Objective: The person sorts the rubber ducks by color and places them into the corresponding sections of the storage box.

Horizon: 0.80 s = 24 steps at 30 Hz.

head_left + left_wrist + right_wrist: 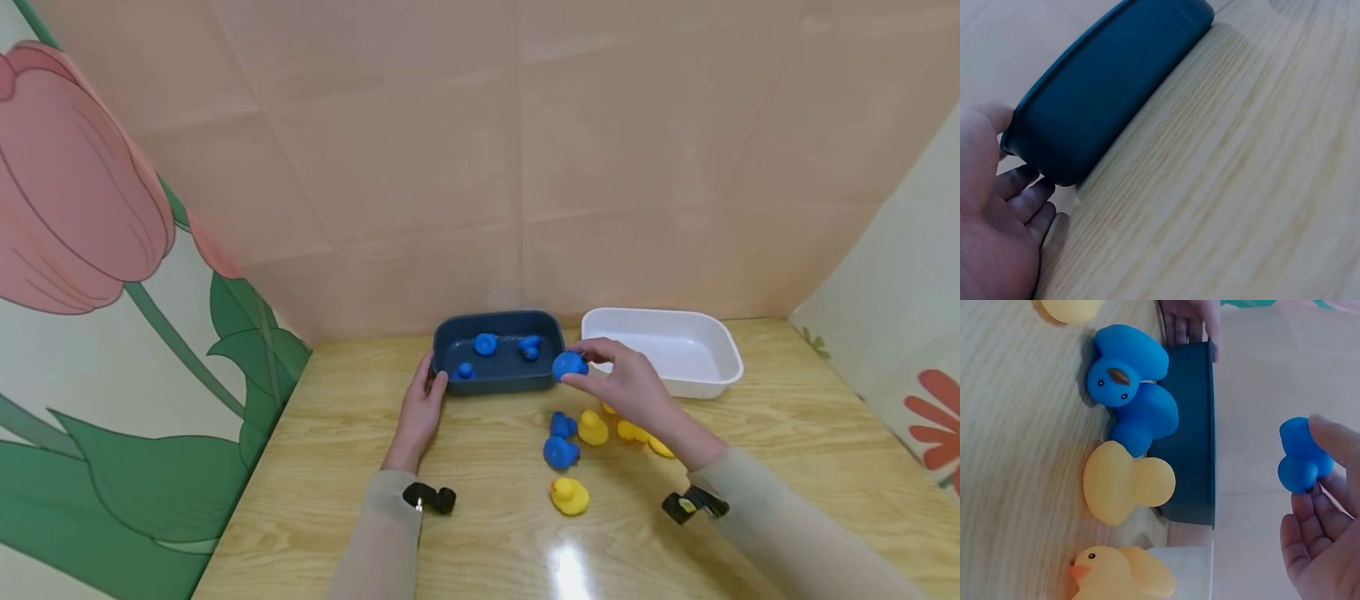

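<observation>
My right hand (pixel 633 385) pinches a blue rubber duck (pixel 568 366) between thumb and fingers, above the gap between two trays. In the right wrist view this duck (pixel 1298 474) is raised over the rim level. My left hand (pixel 417 421) holds the left end of the dark blue tray (pixel 498 385), the thumb at its rim and the fingers against its outer side, as the left wrist view shows. Several blue ducks (pixel 485 344) lie inside that tray. Two more blue ducks (pixel 561 453) touch each other on the table in front of it.
A white tray (pixel 675 342) stands right of the dark one, near the back wall. Several yellow ducks (pixel 593 427) lie on the wooden table (pixel 480 533) below my right hand, partly hidden by it. Another yellow duck (pixel 570 497) sits nearer the front.
</observation>
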Available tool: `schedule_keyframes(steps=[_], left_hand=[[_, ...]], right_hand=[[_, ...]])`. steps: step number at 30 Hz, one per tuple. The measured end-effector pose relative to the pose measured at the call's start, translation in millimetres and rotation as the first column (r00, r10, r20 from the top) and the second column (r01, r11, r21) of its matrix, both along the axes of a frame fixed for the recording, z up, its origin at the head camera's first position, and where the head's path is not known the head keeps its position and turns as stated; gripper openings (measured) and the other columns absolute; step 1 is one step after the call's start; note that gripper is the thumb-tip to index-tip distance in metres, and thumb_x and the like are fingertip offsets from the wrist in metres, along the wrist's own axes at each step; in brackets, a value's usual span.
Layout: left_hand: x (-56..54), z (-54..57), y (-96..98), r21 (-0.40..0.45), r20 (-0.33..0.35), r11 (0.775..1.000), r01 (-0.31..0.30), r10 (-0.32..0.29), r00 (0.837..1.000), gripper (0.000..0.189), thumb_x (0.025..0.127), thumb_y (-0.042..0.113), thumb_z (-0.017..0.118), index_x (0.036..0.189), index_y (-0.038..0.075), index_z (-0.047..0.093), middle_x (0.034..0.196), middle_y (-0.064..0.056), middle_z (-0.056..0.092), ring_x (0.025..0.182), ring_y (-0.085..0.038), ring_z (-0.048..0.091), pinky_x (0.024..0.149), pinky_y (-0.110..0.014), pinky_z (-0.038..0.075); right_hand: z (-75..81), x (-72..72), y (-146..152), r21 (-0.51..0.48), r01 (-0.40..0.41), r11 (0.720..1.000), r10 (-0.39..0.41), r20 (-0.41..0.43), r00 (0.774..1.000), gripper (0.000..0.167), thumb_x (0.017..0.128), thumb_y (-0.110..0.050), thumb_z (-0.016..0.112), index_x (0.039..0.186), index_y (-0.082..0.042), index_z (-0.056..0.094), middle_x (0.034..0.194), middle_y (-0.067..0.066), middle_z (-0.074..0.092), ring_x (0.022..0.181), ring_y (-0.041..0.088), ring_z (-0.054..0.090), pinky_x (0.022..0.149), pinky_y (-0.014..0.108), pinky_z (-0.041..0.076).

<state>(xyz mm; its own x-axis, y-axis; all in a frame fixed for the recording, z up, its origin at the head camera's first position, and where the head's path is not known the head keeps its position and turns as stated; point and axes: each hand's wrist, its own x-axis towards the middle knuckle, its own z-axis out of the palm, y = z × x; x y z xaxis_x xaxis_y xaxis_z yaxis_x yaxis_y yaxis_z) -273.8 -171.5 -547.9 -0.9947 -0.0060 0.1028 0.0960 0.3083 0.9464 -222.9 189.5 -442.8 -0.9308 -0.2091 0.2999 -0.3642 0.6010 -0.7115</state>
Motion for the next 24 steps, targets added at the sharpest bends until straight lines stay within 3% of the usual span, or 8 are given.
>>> schedule_keyframes(steps=[9, 17, 24], left_hand=[[0.9, 0.4, 0.9, 0.010, -0.005, 1.000, -0.001, 0.001, 1.000, 0.060, 0.120, 0.032, 0.051, 0.176, 0.025, 0.031, 0.180, -0.005, 0.031, 0.163, -0.029, 0.034, 0.132, -0.048, 0.030], [1.0, -0.3, 0.9, 0.006, -0.009, 1.000, 0.001, -0.001, 1.000, 0.061, 0.120, 0.032, 0.052, 0.176, 0.023, 0.031, 0.179, -0.006, 0.032, 0.162, -0.030, 0.035, 0.131, -0.049, 0.031], [1.8, 1.1, 0.4, -0.002, -0.013, 1.000, 0.002, -0.002, 1.000, 0.062, 0.120, 0.033, 0.052, 0.176, 0.019, 0.031, 0.179, -0.008, 0.032, 0.162, -0.032, 0.036, 0.131, -0.050, 0.031]], right_hand=[[-2.7, -20.5, -13, -0.004, 0.028, 1.000, -0.028, 0.021, 0.999, 0.049, 0.097, -0.035, 0.089, 0.137, -0.010, 0.076, 0.131, 0.010, 0.075, 0.123, 0.042, 0.066, 0.103, 0.059, 0.057], [-8.6, -34.0, -22, 0.006, 0.041, 0.999, -0.041, 0.067, 0.997, 0.052, 0.099, -0.037, 0.087, 0.141, -0.009, 0.073, 0.136, 0.013, 0.073, 0.123, 0.042, 0.065, 0.104, 0.057, 0.057], [-11.5, -43.2, -28, 0.037, 0.038, 0.999, -0.040, 0.053, 0.998, 0.051, 0.099, -0.035, 0.087, 0.140, -0.006, 0.074, 0.136, 0.016, 0.073, 0.121, 0.042, 0.065, 0.106, 0.059, 0.054]])
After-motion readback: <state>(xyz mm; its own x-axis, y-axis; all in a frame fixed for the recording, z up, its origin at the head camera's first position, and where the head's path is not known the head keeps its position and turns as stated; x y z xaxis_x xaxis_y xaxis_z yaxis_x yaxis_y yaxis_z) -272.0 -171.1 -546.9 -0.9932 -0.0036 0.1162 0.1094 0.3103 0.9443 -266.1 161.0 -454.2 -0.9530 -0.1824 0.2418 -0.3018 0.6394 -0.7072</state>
